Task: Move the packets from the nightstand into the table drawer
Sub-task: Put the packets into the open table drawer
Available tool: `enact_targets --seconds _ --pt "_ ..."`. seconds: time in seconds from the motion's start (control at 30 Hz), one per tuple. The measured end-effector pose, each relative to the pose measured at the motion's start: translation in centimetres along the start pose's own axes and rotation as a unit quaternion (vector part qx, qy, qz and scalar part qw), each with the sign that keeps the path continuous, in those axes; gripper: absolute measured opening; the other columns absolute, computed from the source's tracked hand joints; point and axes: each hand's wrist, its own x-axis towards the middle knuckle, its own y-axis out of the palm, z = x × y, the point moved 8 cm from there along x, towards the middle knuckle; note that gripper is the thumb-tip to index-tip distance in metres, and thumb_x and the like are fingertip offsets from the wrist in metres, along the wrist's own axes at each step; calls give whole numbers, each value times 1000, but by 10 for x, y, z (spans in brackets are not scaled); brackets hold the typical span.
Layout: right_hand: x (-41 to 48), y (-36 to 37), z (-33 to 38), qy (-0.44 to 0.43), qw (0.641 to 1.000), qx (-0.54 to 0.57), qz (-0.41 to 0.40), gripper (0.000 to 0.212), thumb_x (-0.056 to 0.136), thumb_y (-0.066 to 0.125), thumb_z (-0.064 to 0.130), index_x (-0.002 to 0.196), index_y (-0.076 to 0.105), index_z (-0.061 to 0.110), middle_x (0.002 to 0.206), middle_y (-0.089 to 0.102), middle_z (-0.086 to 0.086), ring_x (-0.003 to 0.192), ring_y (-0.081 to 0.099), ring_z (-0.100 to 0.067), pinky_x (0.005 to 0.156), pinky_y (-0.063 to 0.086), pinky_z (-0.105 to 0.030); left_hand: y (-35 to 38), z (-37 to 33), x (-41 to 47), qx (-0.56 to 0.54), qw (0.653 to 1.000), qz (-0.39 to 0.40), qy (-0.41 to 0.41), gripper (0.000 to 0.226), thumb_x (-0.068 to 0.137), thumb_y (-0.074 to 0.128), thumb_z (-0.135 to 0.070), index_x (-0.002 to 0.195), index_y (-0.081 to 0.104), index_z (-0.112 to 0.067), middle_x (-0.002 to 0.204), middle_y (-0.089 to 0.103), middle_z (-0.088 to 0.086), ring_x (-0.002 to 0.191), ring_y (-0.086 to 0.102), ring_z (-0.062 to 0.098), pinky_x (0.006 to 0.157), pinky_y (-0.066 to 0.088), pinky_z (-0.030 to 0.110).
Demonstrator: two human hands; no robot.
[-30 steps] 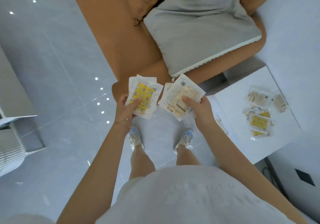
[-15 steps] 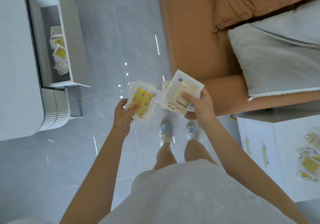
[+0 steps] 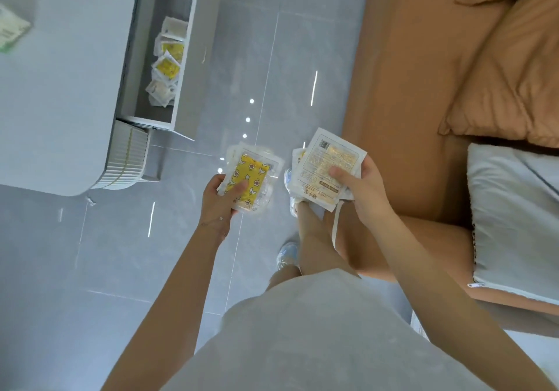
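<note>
Drawer (image 3: 190, 43): pulled open from the white tabletop (image 3: 60, 94), with a loose heap of packets (image 3: 166, 65) lying inside.
Left grip (image 3: 219, 198): clamped on the yellow stack (image 3: 251, 176) of packets, thumb on top, below and right of the drawer, over the floor (image 3: 257, 43).
Right grip (image 3: 367, 194): clamped on the white stack (image 3: 328, 164), thumb across it, farther right of the drawer, by the bed (image 3: 402, 88).
Stacks: near each other, well apart from the drawer.

Open table drawer (image 3: 198, 67), upper left, containing loose packets (image 3: 166, 65).
Yellow-faced stack (image 3: 249, 179) and white-backed stack (image 3: 328, 170) held side by side, mid-frame.
</note>
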Motion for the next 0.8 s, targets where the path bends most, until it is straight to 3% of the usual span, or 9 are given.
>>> enact_targets --seconds 0.2,0.4,0.6,0.8 --pt "83 33 75 6 998 -53 33 41 79 73 2 114 55 15 110 69 -2 96 70 -17 73 58 -30 29 -65 66 -14 1000 -22 -3 17 85 66 -8 93 55 -18 94 65 2 85 66 20 65 58 26" --pt "154 83 154 -11 991 -113 74 39 80 73 4 111 53 18 108 69 1 98 69 -14 82 57 -35 45 -128 115 -76 995 -71 2 20 83 67 -7 94 53 -17 92 64 2 83 65 20 68 59 29" --pt "213 143 197 -13 985 -141 102 44 80 74 6 117 53 15 115 67 -4 101 68 -17 84 57 -33 27 -167 158 -137 984 -111 -1 17 85 66 -8 92 53 -16 91 66 0 75 69 13 67 58 30" --pt "278 229 239 -17 976 -162 147 35 81 73 4 107 57 20 112 68 -4 103 67 -20 85 56 -35 -17 -219 219 -170 976 -136 10 14 88 63 -12 97 55 -19 94 68 -3 82 70 13 69 58 29"
